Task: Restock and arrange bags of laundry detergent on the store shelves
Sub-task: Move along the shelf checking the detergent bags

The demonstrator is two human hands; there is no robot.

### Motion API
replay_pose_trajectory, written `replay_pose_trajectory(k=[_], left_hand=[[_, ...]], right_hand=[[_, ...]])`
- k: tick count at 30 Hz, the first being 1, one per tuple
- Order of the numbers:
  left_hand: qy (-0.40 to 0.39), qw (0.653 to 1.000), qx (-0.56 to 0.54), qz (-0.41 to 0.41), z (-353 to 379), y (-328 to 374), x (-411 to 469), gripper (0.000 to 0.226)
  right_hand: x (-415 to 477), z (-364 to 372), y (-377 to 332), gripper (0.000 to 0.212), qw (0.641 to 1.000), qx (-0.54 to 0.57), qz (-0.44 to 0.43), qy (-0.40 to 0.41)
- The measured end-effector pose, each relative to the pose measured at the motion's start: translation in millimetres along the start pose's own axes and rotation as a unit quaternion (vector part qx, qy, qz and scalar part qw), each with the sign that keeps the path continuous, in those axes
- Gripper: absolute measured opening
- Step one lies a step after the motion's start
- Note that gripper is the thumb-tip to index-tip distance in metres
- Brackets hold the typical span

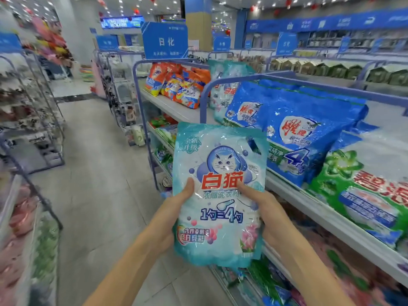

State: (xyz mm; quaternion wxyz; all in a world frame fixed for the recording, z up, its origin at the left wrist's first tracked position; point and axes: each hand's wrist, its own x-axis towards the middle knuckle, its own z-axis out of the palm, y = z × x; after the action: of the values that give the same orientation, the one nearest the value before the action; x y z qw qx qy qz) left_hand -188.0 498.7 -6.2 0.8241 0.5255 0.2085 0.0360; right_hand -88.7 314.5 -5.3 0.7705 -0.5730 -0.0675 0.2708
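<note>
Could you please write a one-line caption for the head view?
Left hand and right hand hold a cat-logo detergent bag beside stocked shelves.

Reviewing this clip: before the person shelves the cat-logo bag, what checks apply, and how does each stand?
1. Grip: left hand and right hand both hold the cat-logo bag, thumbs on front: ok.
2. Bag upright, label toward the camera: ok.
3. Destination: matching bags stand on the top shelf: ok.
4. Free slot beside them: cannot tell, dark blue bags block the view.
5. Bag's back undamaged: cannot tell.
</note>
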Motion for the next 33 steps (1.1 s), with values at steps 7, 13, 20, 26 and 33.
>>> replay_pose_trajectory(k=[7,13,20,26,33], left_hand=[[0.031,0.999,-0.016,0.004,-65.1,57.6,73.3,0.054],[0.028,1.0,-0.006,0.004,-135.4,111.1,157.2,0.063],[-0.047,0.999,0.011,-0.015,-213.9,185.0,260.4,0.06],[-0.084,0.995,0.039,-0.032,-243.5,224.6,351.0,0.06],[-0.143,0.986,0.082,-0.008,-241.4,281.2,461.7,0.041]], right_hand=[[104.4,66.6,2.4,0.04,1.0,0.007,0.011,-0.023],[202.2,135.4,4.3,0.044,1.0,0.017,0.005,-0.007],[298.3,216.6,3.7,0.03,0.998,0.038,-0.01,0.056],[364.7,247.0,-5.7,0.023,0.99,0.046,-0.032,0.132],[457.0,260.4,-39.5,0.033,0.978,0.045,-0.108,0.17]])
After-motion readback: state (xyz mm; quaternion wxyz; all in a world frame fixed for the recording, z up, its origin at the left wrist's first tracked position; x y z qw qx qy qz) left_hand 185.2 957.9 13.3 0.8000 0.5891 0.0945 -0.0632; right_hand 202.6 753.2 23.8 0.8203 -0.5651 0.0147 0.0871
